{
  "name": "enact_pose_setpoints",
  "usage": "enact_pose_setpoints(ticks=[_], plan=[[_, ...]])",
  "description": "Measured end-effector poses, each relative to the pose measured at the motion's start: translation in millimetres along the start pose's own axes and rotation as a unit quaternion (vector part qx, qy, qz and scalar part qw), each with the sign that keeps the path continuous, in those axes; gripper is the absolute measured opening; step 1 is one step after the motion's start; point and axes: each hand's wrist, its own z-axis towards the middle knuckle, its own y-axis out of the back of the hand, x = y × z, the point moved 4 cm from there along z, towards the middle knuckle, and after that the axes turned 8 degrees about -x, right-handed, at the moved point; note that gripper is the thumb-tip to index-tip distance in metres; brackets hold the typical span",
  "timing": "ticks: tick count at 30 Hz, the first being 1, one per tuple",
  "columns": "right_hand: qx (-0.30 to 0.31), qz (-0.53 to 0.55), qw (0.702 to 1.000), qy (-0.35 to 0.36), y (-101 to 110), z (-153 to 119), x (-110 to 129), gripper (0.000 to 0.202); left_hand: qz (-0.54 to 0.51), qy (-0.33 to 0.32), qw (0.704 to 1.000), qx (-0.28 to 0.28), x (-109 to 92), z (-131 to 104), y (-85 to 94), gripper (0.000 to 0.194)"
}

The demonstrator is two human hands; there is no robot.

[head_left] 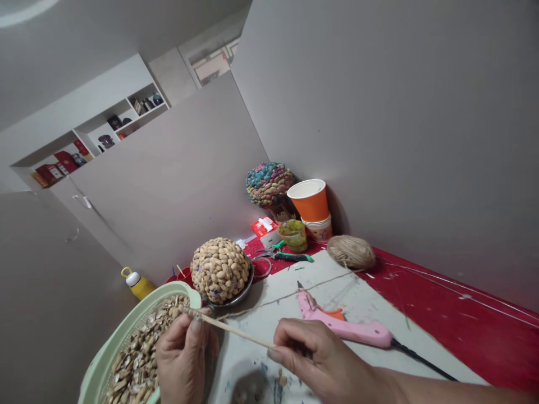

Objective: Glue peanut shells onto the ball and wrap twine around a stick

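Between my two hands a thin wooden stick (240, 332) slants down to the right. My left hand (187, 350) pinches its upper left end, where twine is wrapped around it. The fingers of my right hand (314, 353) are closed on the other end. A strand of twine (290, 294) runs from near my left hand to a twine ball (351, 252) at the back right. Beyond my right hand a pink glue gun (357, 331) lies on a pale, stained board (256, 367).
A green basket (99, 359) of shells stands left, beside a peanut-covered ball (220, 269) in a metal bowl. Pliers (290, 257), a yellow-green cup (293, 234), orange paper cups (311, 202) and a colourful ball (269, 184) stand behind, near the partition. A yellow bottle (141, 286) is far left.
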Motion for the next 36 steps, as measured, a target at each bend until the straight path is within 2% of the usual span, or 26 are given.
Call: enact_pose_setpoints(ticks=[7, 11, 15, 18, 28, 32, 34, 36], plan=[[0.04, 0.009, 0.999, 0.022, -2.5, -0.7, 5.0, 0.034, 0.004, 0.004, 1.0, 0.006, -1.8, -3.4, 0.6, 0.033], [0.061, 0.018, 0.998, -0.005, -3.9, 0.2, 2.0, 0.037, 0.007, -0.006, 1.0, 0.007, -2.6, -3.9, 0.5, 0.034], [0.026, 0.008, 1.0, -0.017, -1.8, 1.2, -3.1, 0.022, 0.006, -0.002, 1.0, 0.003, -0.1, -2.7, 0.6, 0.035], [0.005, 0.002, 1.0, -0.011, -0.4, 0.9, -2.0, 0.025, 0.004, 0.011, 1.0, 0.0, 2.8, -1.4, 1.2, 0.033], [0.04, -0.018, 0.998, 0.044, -2.3, -2.4, 4.3, 0.039, 0.0, 0.02, 1.0, 0.014, 6.7, -2.8, 3.9, 0.034], [0.065, -0.017, 0.997, 0.031, -4.0, -2.7, 4.0, 0.044, -0.001, 0.015, 1.0, 0.024, 4.5, -3.6, 3.0, 0.033], [0.068, -0.01, 0.997, 0.019, -4.6, -1.4, 1.7, 0.041, 0.001, 0.008, 1.0, 0.019, 3.6, -3.0, 2.2, 0.032], [0.048, -0.001, 0.999, 0.01, -3.7, 0.3, -0.8, 0.029, 0.002, 0.004, 1.0, 0.015, 3.8, -2.0, 1.3, 0.031]])
